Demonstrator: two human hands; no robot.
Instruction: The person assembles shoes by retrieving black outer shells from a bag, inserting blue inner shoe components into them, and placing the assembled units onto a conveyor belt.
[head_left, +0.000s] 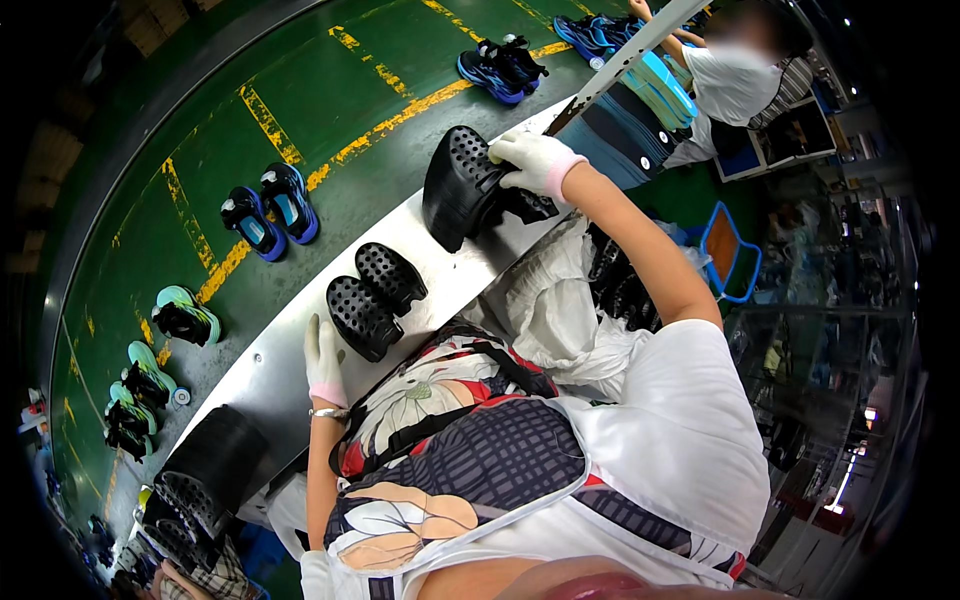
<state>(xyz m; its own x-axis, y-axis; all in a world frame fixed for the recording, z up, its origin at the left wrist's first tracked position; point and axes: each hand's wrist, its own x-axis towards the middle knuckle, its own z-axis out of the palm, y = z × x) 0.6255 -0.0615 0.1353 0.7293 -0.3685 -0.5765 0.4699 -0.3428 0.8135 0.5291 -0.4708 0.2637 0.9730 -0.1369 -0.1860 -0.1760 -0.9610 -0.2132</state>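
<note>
My right hand, in a white glove with a pink cuff, has its fingers curled on the edge of a stack of black perforated shoe inserts. More black pieces lie under that hand. A pair of the same rounded, hole-dotted shoe inserts sits side by side on the white metal ledge, toe ends pointing away from me. My left hand, gloved alike, is beside the pair's left piece with its fingers stretched out and nothing in them.
Beyond the ledge, a green conveyor with yellow marks carries blue-and-black sneakers and mint-and-black sneakers. Another black stack stands at the lower left. A metal post rises at the right, near a co-worker and a blue-framed chair.
</note>
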